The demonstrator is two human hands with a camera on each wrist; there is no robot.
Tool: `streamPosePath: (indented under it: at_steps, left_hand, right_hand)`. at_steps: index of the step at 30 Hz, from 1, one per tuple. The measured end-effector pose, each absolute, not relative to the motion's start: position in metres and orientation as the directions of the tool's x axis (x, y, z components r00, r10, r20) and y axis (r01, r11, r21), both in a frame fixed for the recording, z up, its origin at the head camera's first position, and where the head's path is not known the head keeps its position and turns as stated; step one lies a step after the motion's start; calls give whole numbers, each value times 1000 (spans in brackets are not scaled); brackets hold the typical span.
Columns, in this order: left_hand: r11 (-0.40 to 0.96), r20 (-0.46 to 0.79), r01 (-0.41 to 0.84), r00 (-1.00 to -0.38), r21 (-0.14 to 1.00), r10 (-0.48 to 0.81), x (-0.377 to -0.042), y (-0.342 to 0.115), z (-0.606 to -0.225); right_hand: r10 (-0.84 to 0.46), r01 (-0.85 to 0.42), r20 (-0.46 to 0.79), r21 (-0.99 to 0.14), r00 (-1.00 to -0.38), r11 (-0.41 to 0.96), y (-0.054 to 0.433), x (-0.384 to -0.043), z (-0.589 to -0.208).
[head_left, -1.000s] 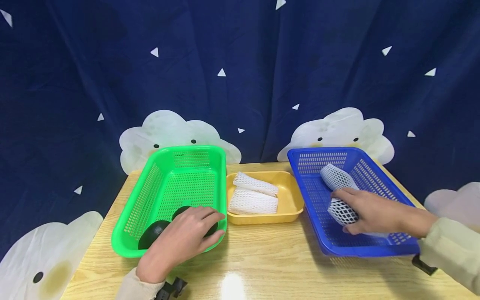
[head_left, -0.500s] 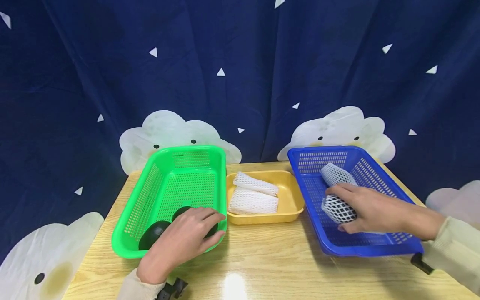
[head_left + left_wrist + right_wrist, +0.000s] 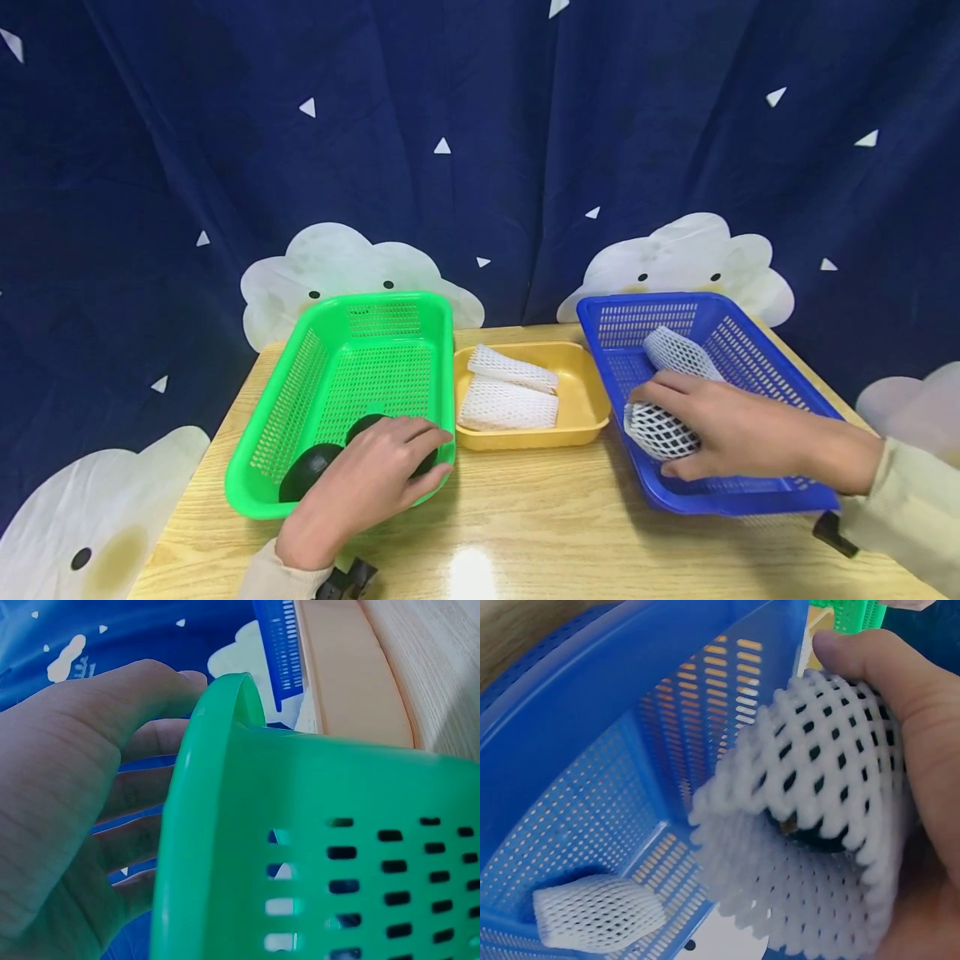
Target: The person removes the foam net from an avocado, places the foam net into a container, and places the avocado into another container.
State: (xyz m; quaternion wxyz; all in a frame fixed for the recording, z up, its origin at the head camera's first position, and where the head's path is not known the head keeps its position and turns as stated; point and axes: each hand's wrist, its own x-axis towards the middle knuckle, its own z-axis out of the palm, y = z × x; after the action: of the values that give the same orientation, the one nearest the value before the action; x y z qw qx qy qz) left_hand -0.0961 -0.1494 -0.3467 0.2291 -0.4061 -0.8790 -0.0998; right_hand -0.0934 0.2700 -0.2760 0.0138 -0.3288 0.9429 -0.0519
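Foam-netted fruit point(image 3: 658, 435), clamped in the right hand point(image 3: 723, 429), has shifted left over the near part of the blue basket point(image 3: 750, 502); I judge it not yet released. The left hand point(image 3: 371, 483) covers dark fruit point(image 3: 309, 472) in the green basket point(image 3: 266, 408); whether it grips, I cannot tell

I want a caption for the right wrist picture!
Right hand holds a white net, dark thing inside, at the blue basket.
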Motion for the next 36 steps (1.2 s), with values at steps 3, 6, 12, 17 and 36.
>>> streamPosePath:
  at_steps: [3,6,12,17,36]
  left_hand:
    - [648,486,761,-561,-15,670,-96,-149,-347]
    - [646,485,763,-557,-21,674,-96,-149,-347]
    - [638,487,769,-547,-29,681,-95,-148,-347]
    - [643,484,766,-552,-29,679,-95,-148,-347]
    - [629,495,775,-527,-54,691,-95,-146,-349]
  right_hand:
    - [-627,-623,3,-113,-779,774,266,-92,-274]
    - [-633,-629,3,-123,-774,768,261,-90,-273]
    - [-659,-659,52,-133,-750,740,251,-87,-274]
    - [-691,-696,93,-155,-716,701,242,-84,-278]
    - [-729,-722,40,-182,-684,668,213,-69,-289]
